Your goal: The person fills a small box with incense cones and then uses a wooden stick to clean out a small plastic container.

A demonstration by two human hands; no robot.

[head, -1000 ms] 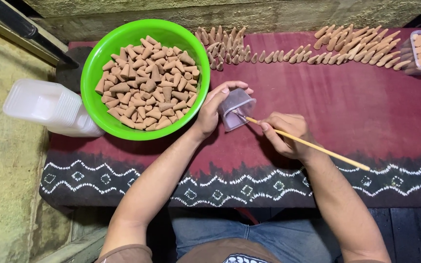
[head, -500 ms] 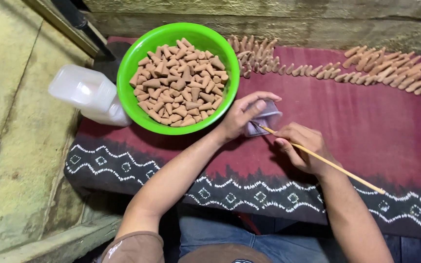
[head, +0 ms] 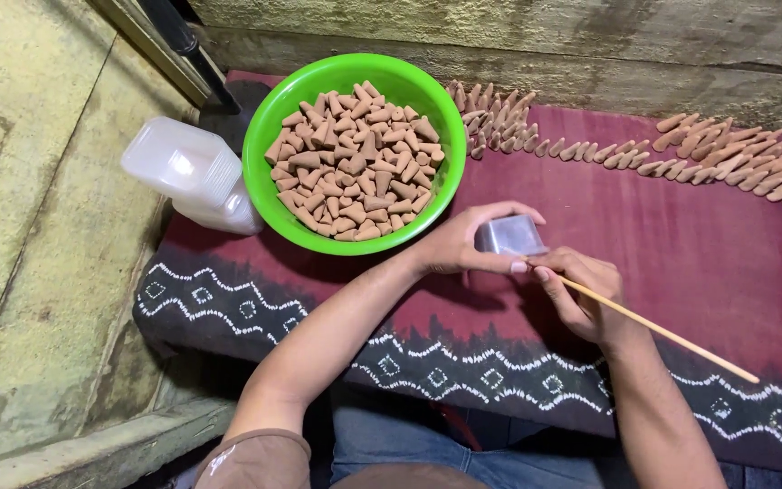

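Left hand [head: 463, 244]: grip closed around a small clear cup [head: 509, 236], held just above the worktop [head: 681, 226], right of the green bowl [head: 269, 127] of cones [head: 355, 172]. Right hand [head: 581, 290]: grip pinched on a thin stick [head: 672, 337], touching the left hand, the stick's tip hidden at the cup. More cones lined up along the far edge. Stacked clear tubs [head: 187, 172] left of the bowl.

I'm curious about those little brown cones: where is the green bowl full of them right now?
In the head view the green bowl sits on the maroon cloth, up and left of the left hand, with stacked clear containers against its left side.
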